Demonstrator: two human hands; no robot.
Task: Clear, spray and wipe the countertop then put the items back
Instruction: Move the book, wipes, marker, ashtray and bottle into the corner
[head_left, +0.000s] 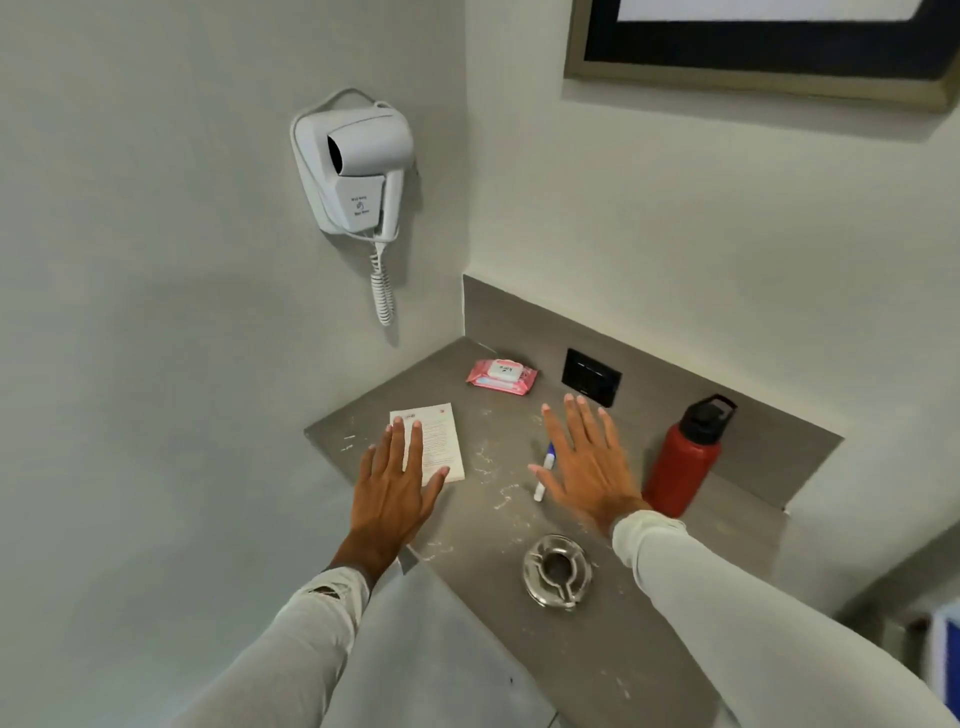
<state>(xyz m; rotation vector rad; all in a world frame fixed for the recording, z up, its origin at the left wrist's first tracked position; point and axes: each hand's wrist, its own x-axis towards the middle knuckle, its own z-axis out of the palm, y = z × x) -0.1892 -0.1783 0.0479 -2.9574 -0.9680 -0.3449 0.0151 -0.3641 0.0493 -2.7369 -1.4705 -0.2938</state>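
Observation:
The grey countertop (498, 525) carries a white notepad (439, 436) at the left, a pink wipes pack (501, 376) at the back, a white pen with a blue cap (544, 475) in the middle, a red water bottle (683, 467) with a black lid at the right, and a metal ashtray (557, 570) near the front. My left hand (395, 483) hovers flat with spread fingers over the notepad's near left part. Also flat and spread, my right hand (589, 462) is just right of the pen, holding nothing.
A white hair dryer (356, 166) with a coiled cord hangs on the left wall. A black wall socket (591, 376) sits in the grey backsplash. A framed mirror (769, 47) is above. The counter's left edge cuts diagonally toward the front.

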